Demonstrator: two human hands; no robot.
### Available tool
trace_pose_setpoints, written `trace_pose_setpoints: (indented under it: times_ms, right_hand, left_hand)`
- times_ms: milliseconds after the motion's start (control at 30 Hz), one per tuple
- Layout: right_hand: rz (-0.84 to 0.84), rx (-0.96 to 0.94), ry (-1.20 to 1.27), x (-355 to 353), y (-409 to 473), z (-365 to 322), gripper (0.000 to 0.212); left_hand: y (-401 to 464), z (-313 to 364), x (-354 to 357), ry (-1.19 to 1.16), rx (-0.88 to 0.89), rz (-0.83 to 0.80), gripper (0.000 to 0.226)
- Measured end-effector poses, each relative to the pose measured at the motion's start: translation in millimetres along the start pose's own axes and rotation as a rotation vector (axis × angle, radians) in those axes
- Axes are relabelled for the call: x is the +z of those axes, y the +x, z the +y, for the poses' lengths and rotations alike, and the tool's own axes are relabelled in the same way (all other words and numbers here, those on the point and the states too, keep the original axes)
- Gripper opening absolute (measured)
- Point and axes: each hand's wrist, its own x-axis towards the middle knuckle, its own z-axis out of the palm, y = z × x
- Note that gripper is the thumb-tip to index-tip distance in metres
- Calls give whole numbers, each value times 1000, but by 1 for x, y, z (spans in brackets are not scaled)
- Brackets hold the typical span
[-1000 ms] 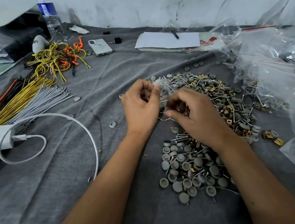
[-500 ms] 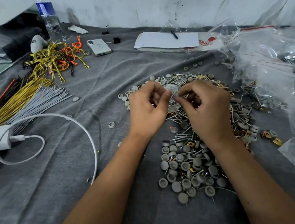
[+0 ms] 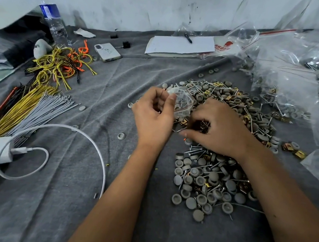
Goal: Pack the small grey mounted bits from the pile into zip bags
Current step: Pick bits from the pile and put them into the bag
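— Fingers first: what are they doing?

— Those of the left hand (image 3: pixel 153 118) are curled, thumb and fingertips pinching the near-left edge of a small clear zip bag (image 3: pixel 182 101) and holding it up just above the cloth. The right hand (image 3: pixel 217 130) is curled over the middle of the pile (image 3: pixel 221 148), its fingertips bunched round a few small screws and brass-coloured pieces just right of the bag.

— Is the bag empty?

— No. Grey shapes and thin metal shafts show through the plastic, though they cannot be counted.

— And the pile?

— It sprawls over the grey cloth (image 3: pixel 64 199) from the centre towards the right: round grey mounted bits, screws and brass clips mixed together. The near part is mostly grey bits; the far part lies beyond both hands. A few loose grey bits sit apart on the cloth to the left of the left hand.

— What else is about?

— Far right, a heap of large clear plastic bags (image 3: pixel 301 68). Far centre, a white notepad (image 3: pixel 180 45) with a pen on it. Far left, a phone (image 3: pixel 107 52) beside a water bottle (image 3: pixel 52 21). Left, bundles of yellow, orange and grey wires (image 3: pixel 28 104). Near left, a white charging cable (image 3: pixel 84 135) curves over the cloth.
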Motion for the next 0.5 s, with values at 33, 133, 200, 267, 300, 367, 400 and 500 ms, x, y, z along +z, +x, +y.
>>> trace_pose_setpoints:
  times_ms: [33, 133, 200, 267, 300, 367, 400, 500]
  right_hand:
    - [-85, 18, -23, 0, 0, 2, 47]
    - [-204, 63, -46, -2, 0, 5, 47]
    - [-209, 56, -18, -3, 0, 5, 37]
    - [-211, 41, 11, -4, -1, 4, 29]
    - [-213, 35, 15, -4, -1, 3, 27]
    - [-207, 32, 13, -3, -1, 3, 23]
    - [-196, 33, 16, -2, -1, 3, 20]
    - [-116, 34, 75, 0, 1, 3, 14]
  left_hand:
    - [0, 0, 0, -4, -1, 4, 23]
    - [1, 0, 0, -25, -9, 22, 23]
    - [3, 1, 0, -88, -60, 50, 22]
    - [6, 0, -2, -231, -164, 82, 25]
    - [8, 0, -3, -310, -229, 100, 30]
    - [12, -2, -6, -444, -349, 136, 36]
    - [13, -2, -6, -496, -392, 151, 37]
    - [16, -1, -8, -589, -465, 170, 37]
